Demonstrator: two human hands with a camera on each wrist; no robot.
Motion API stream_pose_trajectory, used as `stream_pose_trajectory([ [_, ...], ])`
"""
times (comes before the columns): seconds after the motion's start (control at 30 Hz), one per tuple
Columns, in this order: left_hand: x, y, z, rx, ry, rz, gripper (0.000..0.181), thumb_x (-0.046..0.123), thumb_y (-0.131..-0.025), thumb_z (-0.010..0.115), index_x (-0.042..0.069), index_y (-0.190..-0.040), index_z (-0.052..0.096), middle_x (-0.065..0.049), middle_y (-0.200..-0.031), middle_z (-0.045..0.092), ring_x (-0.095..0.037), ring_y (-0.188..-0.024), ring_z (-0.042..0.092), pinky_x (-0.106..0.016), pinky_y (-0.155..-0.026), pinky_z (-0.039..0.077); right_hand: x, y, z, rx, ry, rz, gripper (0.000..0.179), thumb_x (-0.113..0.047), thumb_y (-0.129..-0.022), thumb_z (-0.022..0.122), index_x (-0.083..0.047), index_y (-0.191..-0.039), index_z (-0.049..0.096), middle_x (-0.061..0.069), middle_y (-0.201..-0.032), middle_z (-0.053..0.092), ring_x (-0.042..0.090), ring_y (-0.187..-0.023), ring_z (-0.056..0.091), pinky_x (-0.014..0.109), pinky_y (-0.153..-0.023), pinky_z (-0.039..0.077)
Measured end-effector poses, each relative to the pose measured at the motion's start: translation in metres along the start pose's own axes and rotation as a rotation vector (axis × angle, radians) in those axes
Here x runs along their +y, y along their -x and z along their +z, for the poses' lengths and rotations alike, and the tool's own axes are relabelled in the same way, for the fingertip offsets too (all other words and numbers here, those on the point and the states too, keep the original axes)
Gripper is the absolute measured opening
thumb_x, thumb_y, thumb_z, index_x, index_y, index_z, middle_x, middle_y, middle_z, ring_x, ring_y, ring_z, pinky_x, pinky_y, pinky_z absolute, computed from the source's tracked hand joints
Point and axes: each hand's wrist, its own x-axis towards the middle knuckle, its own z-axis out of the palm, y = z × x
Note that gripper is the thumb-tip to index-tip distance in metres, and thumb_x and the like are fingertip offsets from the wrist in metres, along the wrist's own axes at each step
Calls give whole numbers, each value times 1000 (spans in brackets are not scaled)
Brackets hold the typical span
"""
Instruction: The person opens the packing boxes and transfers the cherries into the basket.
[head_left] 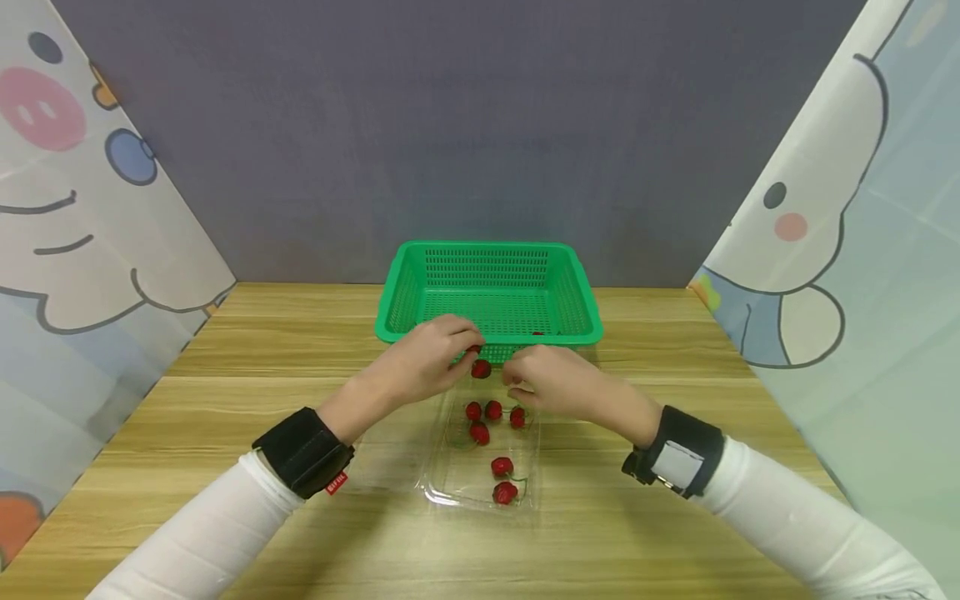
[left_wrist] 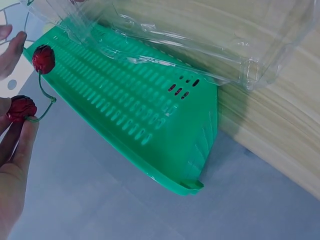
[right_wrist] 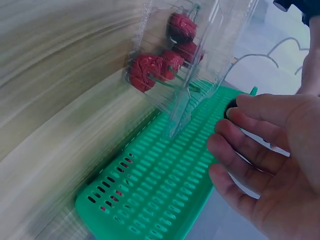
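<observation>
My left hand [head_left: 435,354] pinches a dark red cherry [left_wrist: 21,107] between thumb and fingers in front of the green basket [head_left: 588,321]. A green stem joins it to a second cherry [left_wrist: 43,59], which hangs free below in the head view. Facing it, my right hand [head_left: 551,379] has loosely bent fingers; in the right wrist view a dark round thing shows just behind the fingertips [right_wrist: 220,145]. Beneath both hands lies a clear plastic box [head_left: 457,487], with several stemmed cherries [head_left: 479,432] in it.
The basket stands at the back of the wooden table [head_left: 300,350], against a grey wall [head_left: 465,125]. A few red bits show through its slots. Printed cartoon panels [head_left: 795,250] flank the table. A clear plastic lid [head_left: 386,454] spreads left of the box.
</observation>
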Motion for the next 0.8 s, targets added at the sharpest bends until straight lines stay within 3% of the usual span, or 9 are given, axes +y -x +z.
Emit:
stream_pose_trajectory([
  [0.3, -4, -1, -1, 39, -20, -33, 14, 3, -89, 71, 2, -103, 71, -5, -104, 64, -20, -100, 62, -23, -86, 47, -5, 1, 7, -50, -7, -35, 13, -11, -86, 76, -9, -98, 74, 1, -95, 67, 16, -87, 67, 23, -73, 51],
  [0.8, -14, -7, -4, 116, -37, -40, 13, 1, -88, 71, 2, -101, 71, -8, -103, 64, -23, -100, 62, -25, -86, 47, -13, -1, 19, -79, -23, -32, 13, -3, -84, 75, -8, -96, 73, 1, -95, 67, 16, -86, 67, 22, -71, 51],
])
